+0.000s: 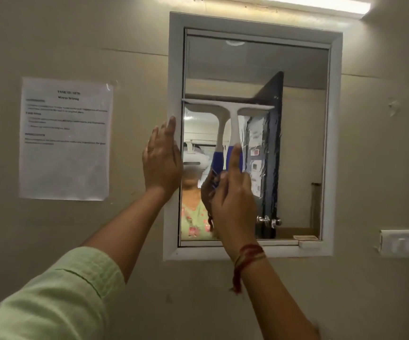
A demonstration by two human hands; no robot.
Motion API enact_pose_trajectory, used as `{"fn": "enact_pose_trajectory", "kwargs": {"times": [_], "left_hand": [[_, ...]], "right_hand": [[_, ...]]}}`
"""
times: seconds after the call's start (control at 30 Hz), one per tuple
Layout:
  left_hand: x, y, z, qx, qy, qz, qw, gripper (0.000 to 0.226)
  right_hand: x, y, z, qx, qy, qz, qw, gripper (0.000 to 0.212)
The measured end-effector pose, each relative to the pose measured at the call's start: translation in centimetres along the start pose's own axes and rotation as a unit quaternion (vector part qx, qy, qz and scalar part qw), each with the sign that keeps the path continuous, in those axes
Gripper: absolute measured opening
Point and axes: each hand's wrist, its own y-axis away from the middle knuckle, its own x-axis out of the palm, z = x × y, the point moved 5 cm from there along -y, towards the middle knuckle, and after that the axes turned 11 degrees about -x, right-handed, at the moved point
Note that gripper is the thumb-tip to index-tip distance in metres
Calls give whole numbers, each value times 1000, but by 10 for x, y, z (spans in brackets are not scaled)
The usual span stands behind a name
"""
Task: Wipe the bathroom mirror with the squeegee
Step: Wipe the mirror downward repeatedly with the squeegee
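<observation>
The mirror (296, 148) hangs on the wall in a white frame (333, 143). A white squeegee (232, 111) with a blue grip lies against the glass, its blade level across the left and middle of the mirror about halfway up. My right hand (232, 200) is shut on the squeegee's handle, index finger stretched up along it. My left hand (161, 163) is flat with fingers apart, pressed on the frame's left side. Streaks show on the glass right of the handle.
A printed task sheet (66, 138) is taped to the beige wall left of the mirror. A white switch plate (406, 242) sits at the lower right. A tube light (321, 3) glows above. A small white block (307, 241) rests on the frame's bottom ledge.
</observation>
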Motion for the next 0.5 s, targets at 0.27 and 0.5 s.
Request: {"fn": "enact_pose_trajectory", "kwargs": {"times": [0.27, 0.5], "left_hand": [[0, 0, -1, -2, 9, 2, 1000, 50], [0, -2, 1, -1, 3, -12, 1000, 50]], "right_hand": [[-1, -46, 3, -7, -2, -50, 999, 58], [5, 17, -3, -13, 20, -24, 999, 58]]}}
